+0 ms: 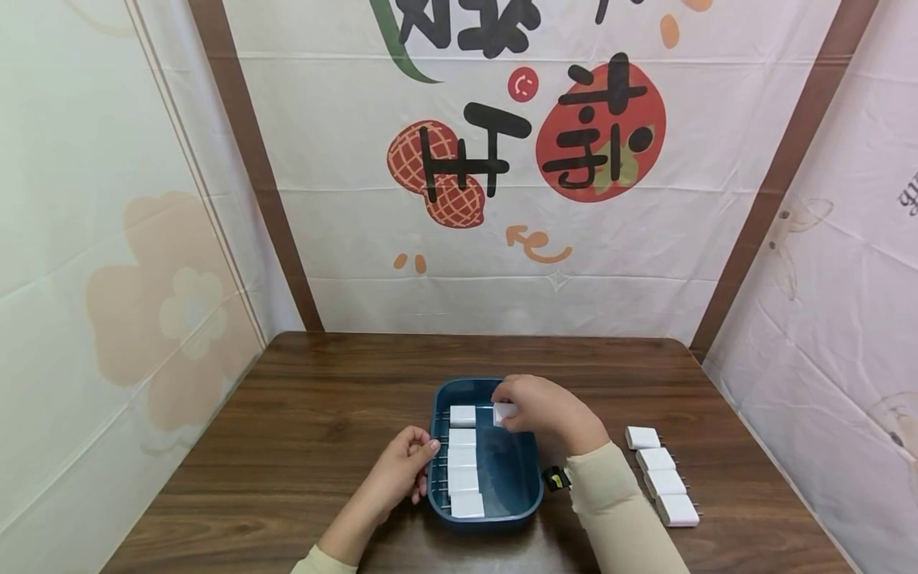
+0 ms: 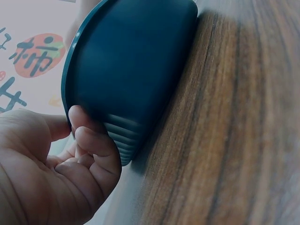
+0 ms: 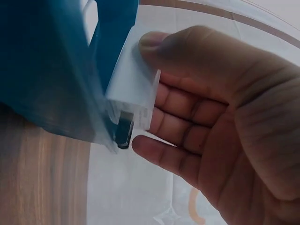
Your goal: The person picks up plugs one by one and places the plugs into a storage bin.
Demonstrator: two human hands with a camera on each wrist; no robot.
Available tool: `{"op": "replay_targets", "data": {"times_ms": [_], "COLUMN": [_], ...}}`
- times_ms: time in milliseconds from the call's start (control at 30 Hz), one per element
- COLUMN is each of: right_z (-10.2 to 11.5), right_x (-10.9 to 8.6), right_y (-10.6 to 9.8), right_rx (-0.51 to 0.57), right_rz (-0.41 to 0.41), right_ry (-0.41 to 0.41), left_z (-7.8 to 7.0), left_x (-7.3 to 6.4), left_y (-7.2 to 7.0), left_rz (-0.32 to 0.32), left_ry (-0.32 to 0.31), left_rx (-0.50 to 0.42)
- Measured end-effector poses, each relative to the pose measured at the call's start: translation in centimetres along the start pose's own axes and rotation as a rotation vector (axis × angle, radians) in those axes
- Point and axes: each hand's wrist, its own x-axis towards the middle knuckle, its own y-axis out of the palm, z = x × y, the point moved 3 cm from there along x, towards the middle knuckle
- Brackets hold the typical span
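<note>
A dark blue tray (image 1: 508, 478) stands on the table, with a column of several white plug chargers (image 1: 462, 458) along its left side, prongs pointing left. My left hand (image 1: 402, 466) grips the tray's left rim between thumb and fingers; the left wrist view shows its fingers curled against the tray's outer wall (image 2: 136, 61). Over the tray's far right part, my right hand (image 1: 545, 408) pinches another white charger (image 3: 133, 79) between thumb and fingers. A dark prong (image 3: 124, 131) of that charger shows in the right wrist view. The fingers partly hide this charger in the head view.
Several more white chargers (image 1: 663, 481) lie in a slanting row on the table to the right, prongs facing right. A small black object with a yellow-green mark (image 1: 555, 478) is beside the right wrist. Printed cloth (image 1: 502, 303) hangs behind the wooden table (image 1: 323, 414).
</note>
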Motion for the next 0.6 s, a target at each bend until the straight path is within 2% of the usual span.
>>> {"op": "replay_targets", "data": {"times_ms": [300, 600], "right_z": [-0.11, -0.6], "right_x": [0.03, 0.47], "right_y": [0.12, 0.72], "right_rx": [0.014, 0.015], "right_rz": [0.019, 0.016], "right_ry": [0.012, -0.031], "left_z": [0.09, 0.24], "left_x": [0.05, 0.15], "left_y": [-0.01, -0.02], "left_rz": [0.002, 0.006], "left_ry": [0.001, 0.007], "left_rx": [0.001, -0.005]}}
